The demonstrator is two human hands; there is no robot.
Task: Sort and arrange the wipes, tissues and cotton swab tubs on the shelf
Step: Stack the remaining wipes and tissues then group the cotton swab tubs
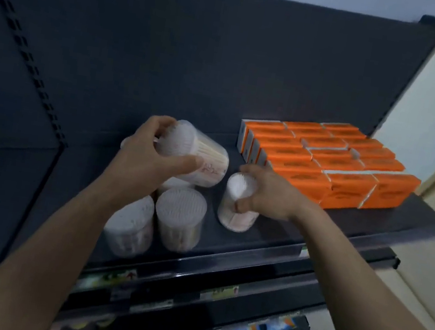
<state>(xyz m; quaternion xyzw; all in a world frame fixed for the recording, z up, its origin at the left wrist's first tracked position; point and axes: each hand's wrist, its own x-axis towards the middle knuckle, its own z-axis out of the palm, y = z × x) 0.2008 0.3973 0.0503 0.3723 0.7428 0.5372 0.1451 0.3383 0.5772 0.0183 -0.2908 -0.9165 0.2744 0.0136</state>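
2 hands, 1 swab tub in each.
Your left hand (152,154) grips a tipped tub (203,159) in the air, top turned to you, just above the standing tubs (179,216). Your right hand (269,193) grips a second tub (234,213) standing on the shelf (270,238), between that group and the orange tissue packs (325,159).

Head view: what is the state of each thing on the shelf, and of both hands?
left hand, gripping lifted tub
lifted tub, tilted, off the shelf
right hand, gripping second tub
second tub, resting on shelf
front tubs, upright
orange packs, packed in rows
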